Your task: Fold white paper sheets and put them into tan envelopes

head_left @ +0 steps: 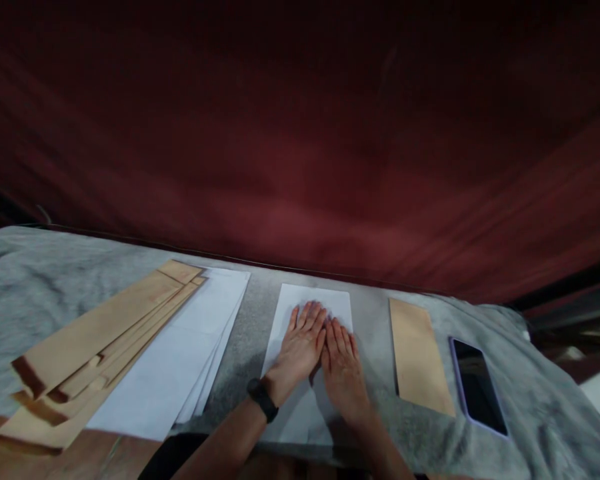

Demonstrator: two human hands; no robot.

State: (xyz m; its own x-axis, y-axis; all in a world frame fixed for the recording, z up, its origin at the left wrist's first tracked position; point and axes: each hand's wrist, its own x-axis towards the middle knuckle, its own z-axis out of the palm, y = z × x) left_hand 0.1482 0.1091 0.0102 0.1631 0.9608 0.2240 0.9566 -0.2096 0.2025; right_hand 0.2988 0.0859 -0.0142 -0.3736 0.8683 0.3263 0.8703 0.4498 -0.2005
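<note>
While both palms were laid face down, the left grip (303, 341) and the right grip (342, 370) were opened flat, fingers extended, with nothing clasped. Beneath them, the sheet (295, 301) was spread mid-cloth (373, 340). Pressure was judged best applied evenly, from the centre outward, so that creases might be avoided. Brown paper (422, 360) and a phone (479, 387) were placed rightward; leftward, white sheets (183, 357) were partly overlapped by brown pieces (117, 320).
</note>
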